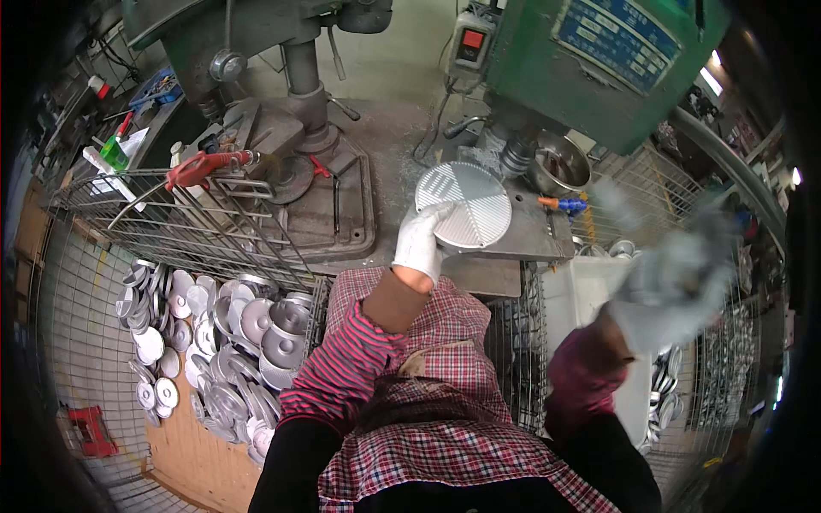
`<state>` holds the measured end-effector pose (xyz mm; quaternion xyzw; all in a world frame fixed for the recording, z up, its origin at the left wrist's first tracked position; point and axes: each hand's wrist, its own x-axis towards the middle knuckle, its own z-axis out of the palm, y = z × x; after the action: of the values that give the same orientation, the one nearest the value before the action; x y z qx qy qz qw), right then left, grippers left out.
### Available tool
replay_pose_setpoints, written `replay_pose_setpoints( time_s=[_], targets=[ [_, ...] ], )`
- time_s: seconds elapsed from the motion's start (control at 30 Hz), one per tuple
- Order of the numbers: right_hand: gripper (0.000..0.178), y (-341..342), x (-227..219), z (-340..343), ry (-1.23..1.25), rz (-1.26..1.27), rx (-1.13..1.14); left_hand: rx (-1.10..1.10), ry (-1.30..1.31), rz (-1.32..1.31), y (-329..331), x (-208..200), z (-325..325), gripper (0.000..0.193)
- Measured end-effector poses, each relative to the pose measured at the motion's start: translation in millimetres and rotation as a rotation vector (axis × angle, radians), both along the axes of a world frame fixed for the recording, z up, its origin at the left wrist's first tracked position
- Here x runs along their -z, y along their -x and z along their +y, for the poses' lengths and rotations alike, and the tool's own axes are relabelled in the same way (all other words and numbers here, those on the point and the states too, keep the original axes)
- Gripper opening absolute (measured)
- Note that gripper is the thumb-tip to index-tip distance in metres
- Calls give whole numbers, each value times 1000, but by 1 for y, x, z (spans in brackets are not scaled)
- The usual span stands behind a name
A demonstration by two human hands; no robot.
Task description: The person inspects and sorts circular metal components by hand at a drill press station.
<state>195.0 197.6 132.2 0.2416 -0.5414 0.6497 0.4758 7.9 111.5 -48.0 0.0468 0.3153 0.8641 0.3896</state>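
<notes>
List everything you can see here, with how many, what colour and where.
Ribbed disc: one, silver, on the drill table at centre.
Drill presses: two, one grey at upper left, one green at upper right.
Metal lids: many, silver, heaped in the wire bin at lower left.
Bowl: one, steel, right of the disc.
Switch box: one, grey with a red button, top centre.
Left hand: white glove, gripping the disc's edge.
Right hand: grey glove, blurred, raised at right.
</notes>
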Motion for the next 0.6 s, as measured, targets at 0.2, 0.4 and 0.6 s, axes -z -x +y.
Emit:
replay_pose_setpoints(
  time_s=[0.2, 0.4, 0.6],
  targets=[
    [42, 70, 102, 48, 520, -148, 104, 44, -21, -52, -8, -9, -1, 26],
    [32, -27, 136, 28, 574, -293, 194, -45, -158, -25, -25, 3, -44, 41],
    [36, -86, 170, -12, 503, -1294, 1087, 440, -174, 291, -117, 27, 10, 46]
  ],
)
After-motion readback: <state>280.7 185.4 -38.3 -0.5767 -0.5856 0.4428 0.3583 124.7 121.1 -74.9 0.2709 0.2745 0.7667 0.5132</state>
